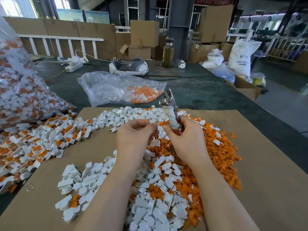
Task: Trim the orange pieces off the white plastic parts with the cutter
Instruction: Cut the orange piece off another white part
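Above the cardboard (250, 147), a white part (154, 121) with its orange piece (162, 123) is pinched in the left hand (135, 135). The piece points right toward the right hand (185, 137), where the cutter (170, 110) is gripped, jaws upward, away from the part.

Cardboard sheet (250, 147) lies near on the table (208, 90), bearing heaped parts (150, 189). A full bag (20, 90) stands at left; a flatter bag (116, 87) lies beyond the sheet; a bottle (168, 53) stands farther back.
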Demonstrator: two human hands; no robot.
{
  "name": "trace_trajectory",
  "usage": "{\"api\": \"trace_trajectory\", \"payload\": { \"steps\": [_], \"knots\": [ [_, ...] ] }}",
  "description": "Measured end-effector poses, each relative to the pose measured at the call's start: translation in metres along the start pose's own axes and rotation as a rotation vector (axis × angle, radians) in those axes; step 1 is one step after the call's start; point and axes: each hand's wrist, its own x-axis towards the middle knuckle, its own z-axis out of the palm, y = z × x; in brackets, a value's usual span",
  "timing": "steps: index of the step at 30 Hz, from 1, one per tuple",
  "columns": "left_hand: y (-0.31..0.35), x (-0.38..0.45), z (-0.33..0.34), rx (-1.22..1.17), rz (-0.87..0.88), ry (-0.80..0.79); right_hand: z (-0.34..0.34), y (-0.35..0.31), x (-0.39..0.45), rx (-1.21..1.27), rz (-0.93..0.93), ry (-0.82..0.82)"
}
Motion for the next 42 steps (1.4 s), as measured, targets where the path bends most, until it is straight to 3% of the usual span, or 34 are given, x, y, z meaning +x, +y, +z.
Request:
{"api": "trace_trajectory", "payload": {
  "steps": [7, 26, 35, 42],
  "knots": [
    [0.000, -0.001, 0.000, 0.106, 0.111, -0.007, 0.002, -0.003, 0.000, 0.006, 0.005, 0.075],
    [-0.002, -0.005, 0.001, 0.305, 0.284, -0.045, 0.002, -0.004, -0.001, -0.043, -0.023, 0.042],
    [-0.004, -0.005, 0.004, 0.271, 0.284, 0.031, 0.000, -0.002, 0.000, 0.044, -0.006, -0.056],
    [-0.004, -0.002, 0.003, 0.159, 0.230, 0.066, -0.016, -0.002, 0.001, 0.185, 0.085, -0.264]
  ]
}}
